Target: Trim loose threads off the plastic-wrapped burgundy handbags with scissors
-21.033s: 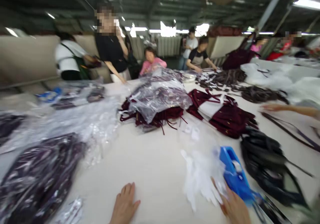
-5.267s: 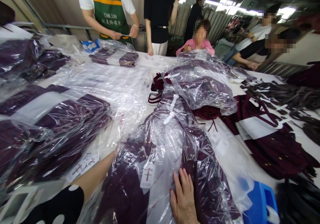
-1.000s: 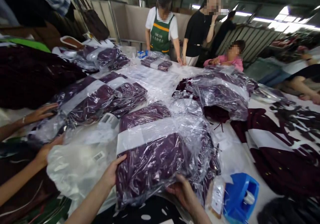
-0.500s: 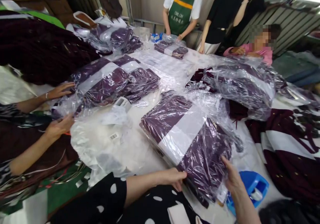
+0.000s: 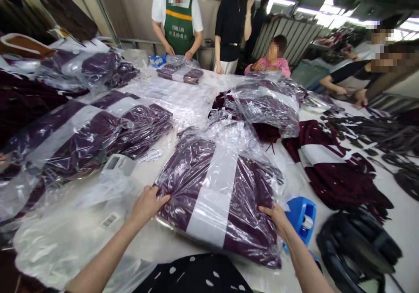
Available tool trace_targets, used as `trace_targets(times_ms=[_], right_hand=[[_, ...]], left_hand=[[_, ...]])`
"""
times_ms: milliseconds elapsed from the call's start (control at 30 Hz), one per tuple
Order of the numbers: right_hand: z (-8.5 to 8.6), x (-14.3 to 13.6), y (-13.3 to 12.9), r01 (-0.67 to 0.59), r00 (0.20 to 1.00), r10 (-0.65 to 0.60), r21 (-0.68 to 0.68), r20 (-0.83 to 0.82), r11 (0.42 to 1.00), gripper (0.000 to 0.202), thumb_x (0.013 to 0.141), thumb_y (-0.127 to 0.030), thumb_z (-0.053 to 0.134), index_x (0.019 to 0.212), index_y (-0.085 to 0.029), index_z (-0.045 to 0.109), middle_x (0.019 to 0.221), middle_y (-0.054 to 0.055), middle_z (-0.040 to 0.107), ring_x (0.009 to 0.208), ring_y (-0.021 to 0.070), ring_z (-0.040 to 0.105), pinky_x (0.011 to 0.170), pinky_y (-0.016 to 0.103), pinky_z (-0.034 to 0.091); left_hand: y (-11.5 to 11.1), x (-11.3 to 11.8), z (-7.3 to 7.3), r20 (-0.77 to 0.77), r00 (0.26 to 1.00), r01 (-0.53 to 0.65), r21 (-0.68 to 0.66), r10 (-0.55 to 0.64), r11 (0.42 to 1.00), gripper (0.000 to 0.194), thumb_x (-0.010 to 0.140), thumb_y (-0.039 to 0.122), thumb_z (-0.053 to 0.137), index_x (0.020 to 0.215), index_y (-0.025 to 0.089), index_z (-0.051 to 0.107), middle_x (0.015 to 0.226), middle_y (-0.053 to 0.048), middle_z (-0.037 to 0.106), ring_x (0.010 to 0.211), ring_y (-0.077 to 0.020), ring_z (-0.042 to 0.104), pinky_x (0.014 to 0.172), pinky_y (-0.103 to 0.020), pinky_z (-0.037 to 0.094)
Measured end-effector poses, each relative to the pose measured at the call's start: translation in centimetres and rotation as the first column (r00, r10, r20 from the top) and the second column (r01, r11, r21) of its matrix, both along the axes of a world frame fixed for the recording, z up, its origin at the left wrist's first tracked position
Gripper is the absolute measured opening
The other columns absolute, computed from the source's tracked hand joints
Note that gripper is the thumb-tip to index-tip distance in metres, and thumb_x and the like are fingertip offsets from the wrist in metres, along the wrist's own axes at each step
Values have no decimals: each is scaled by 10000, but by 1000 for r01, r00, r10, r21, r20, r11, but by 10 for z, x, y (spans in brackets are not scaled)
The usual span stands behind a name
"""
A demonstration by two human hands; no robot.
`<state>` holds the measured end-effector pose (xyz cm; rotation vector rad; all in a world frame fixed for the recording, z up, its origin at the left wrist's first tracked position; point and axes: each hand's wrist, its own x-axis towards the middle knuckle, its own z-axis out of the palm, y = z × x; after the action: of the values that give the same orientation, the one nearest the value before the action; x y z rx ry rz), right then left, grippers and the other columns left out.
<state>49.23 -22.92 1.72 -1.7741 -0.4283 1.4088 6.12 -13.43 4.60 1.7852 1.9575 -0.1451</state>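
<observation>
A clear plastic bag of folded maroon garments with a white band (image 5: 216, 188) lies on the white table (image 5: 402, 223) straight in front of me. My left hand (image 5: 149, 203) grips its left edge, fingers curled on the plastic. My right hand (image 5: 278, 216) holds the bag's lower right corner. A blue tape dispenser (image 5: 303, 216) stands right beside my right hand.
More bagged maroon garments (image 5: 81, 131) lie at the left, another pile (image 5: 265, 103) behind. Loose maroon garments (image 5: 334, 170) and a black bundle (image 5: 356, 245) lie at the right. Empty plastic bags (image 5: 72, 236) lie near left. Several people stand or sit at the far edge.
The bagged bundle has turned so that its band runs toward me, and both my hands now grip its two sides. The view has swung right, and the neighbour's hands have left the frame.
</observation>
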Motion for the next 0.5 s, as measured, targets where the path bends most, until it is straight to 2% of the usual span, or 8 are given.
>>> trace_targets(times_ms=[67,100,133,200,267,300,400,500], right_hand=[[4,6,-4,-120,971,140,-110,195,987,512,498,-321,682,957,-118,582,832,103,678,787,287,631,739,408,490],[8,6,-4,-138,907,191,-163,374,977,551,514,-324,662,1012,-106,573,909,131,663,869,312,612,778,432,474],[14,3,-2,-121,786,209,-187,582,975,600,544,-321,639,1090,-92,547,1011,164,631,967,337,574,824,460,446],[28,-11,11,-87,406,108,-80,908,993,648,648,-306,577,1241,-81,448,1196,204,524,1131,356,462,905,502,376],[42,-36,34,-236,108,-92,115,990,965,556,766,-262,482,1293,-105,398,1244,186,487,1178,314,419,949,484,334],[46,-50,50,-361,45,-167,172,985,916,482,799,-232,453,1268,-124,428,1206,161,522,1151,280,443,953,451,333],[46,-89,104,-621,-44,-184,118,982,775,352,817,-171,458,1164,-169,516,1126,99,578,1090,224,469,971,401,291],[28,-102,151,-646,-154,-125,-4,980,763,341,807,-130,472,1141,-158,531,1114,97,580,1083,235,441,999,438,200]], left_hand=[[-31,-8,-7,32,998,60,-129,-57,990,345,812,468,402,860,160,549,884,-92,573,840,-251,573,727,-331,415],[-42,-11,-8,0,996,83,-159,-84,984,302,806,427,429,825,151,548,850,-93,572,818,-253,572,716,-335,417],[-48,-12,-7,-52,992,103,-134,-111,986,273,796,397,459,817,139,549,843,-102,568,821,-265,566,718,-348,418],[-43,-5,-1,-142,979,162,88,-149,983,275,791,355,500,898,107,551,914,-136,560,893,-295,537,770,-387,416],[-19,17,7,-99,968,251,400,-231,881,314,830,323,478,1040,93,520,1015,-148,547,985,-283,497,856,-391,397],[-3,33,10,-38,950,285,519,-311,806,308,856,295,447,1090,102,501,1050,-139,544,1011,-260,484,889,-373,386],[50,92,8,51,833,385,663,-551,643,247,863,196,430,1087,134,515,1078,-112,550,1040,-231,463,894,-348,382],[93,144,-8,36,806,430,650,-591,626,187,836,160,456,980,131,571,1019,-118,565,988,-251,470,844,-370,393]])
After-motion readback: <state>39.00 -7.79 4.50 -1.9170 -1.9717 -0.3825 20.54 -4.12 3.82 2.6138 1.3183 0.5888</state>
